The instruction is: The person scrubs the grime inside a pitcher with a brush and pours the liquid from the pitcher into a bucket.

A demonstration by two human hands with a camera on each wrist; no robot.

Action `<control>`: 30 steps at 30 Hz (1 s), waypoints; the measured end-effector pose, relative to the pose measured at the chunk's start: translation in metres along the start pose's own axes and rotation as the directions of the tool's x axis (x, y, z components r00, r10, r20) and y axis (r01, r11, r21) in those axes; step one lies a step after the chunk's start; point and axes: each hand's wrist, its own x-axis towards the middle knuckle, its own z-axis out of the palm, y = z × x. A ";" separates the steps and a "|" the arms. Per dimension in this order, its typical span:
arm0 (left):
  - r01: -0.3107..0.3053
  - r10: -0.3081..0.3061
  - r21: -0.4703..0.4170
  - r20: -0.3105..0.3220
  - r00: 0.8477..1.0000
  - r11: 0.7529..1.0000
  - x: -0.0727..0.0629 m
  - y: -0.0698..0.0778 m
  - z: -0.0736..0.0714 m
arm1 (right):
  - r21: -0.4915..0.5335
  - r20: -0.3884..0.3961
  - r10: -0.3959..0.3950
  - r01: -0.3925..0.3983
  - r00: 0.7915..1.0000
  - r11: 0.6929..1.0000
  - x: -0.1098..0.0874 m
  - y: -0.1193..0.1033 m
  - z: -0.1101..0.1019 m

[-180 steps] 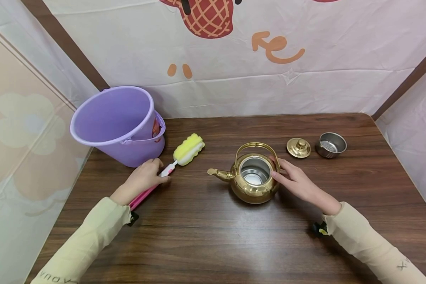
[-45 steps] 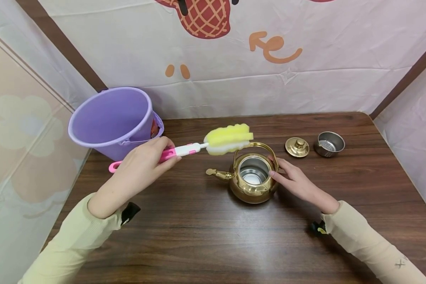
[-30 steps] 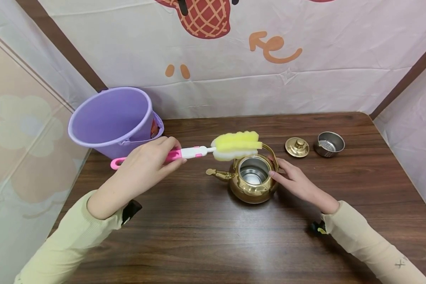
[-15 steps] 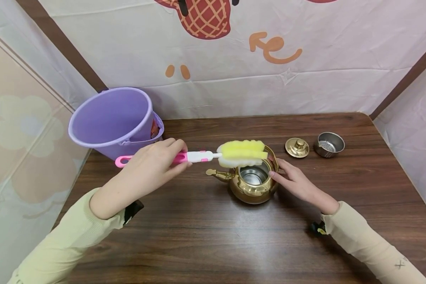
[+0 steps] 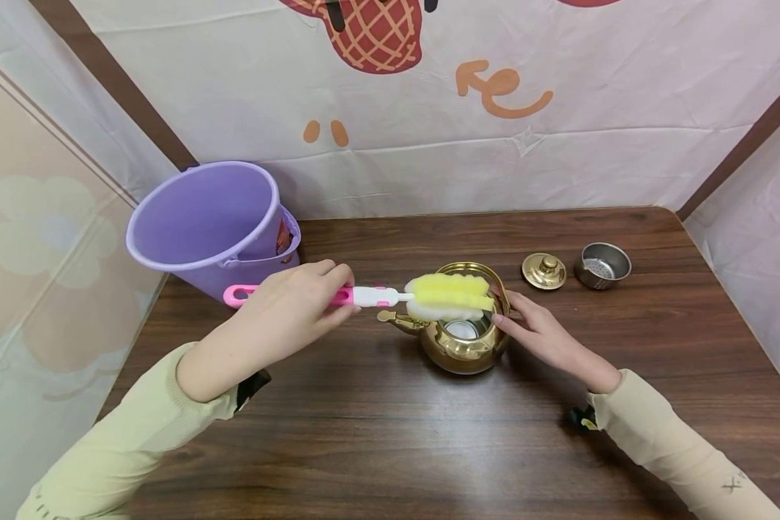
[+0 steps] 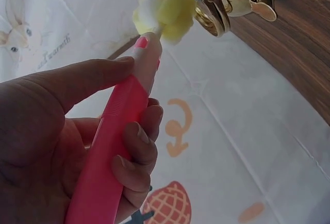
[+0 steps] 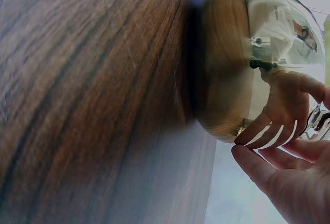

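A dark brown wood-grain surface [image 5: 390,448] bears, at far left, an upright purple plastic bucket [image 5: 214,282]. A rounded gold-coloured metal teapot [image 5: 464,355] stands uncovered near the centre; the head view shows its steel-lined interior, the right wrist view its lower wall at the surface. A pink-and-white-handled brush with yellow-and-white sponge head [image 5: 372,296] has its head over the teapot's mouth; contact cannot be determined. Left grip [image 5: 292,310]: wrapped round the brush handle; only the left wrist view shows the curled fingers. Right grip [image 5: 539,328]: spread, thumb by the rim; the right wrist view adds fingertips touching the side. Right of these sit a perforated steel cup [image 5: 599,280] and, just beside it, a knobbed gold-coloured round metal lid [image 5: 544,273].
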 end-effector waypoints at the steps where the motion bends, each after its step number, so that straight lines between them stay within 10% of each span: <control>1: -0.002 0.002 0.002 0.000 1.000 1.000 0.000 0.001 0.000 | -0.001 0.000 0.004 -0.004 1.000 1.000 0.000 0.000 0.000; 30: -0.068 0.068 0.054 0.003 0.998 0.996 0.009 0.019 0.005 | -0.039 -0.007 -0.026 0.026 1.000 0.999 -0.001 0.001 -0.001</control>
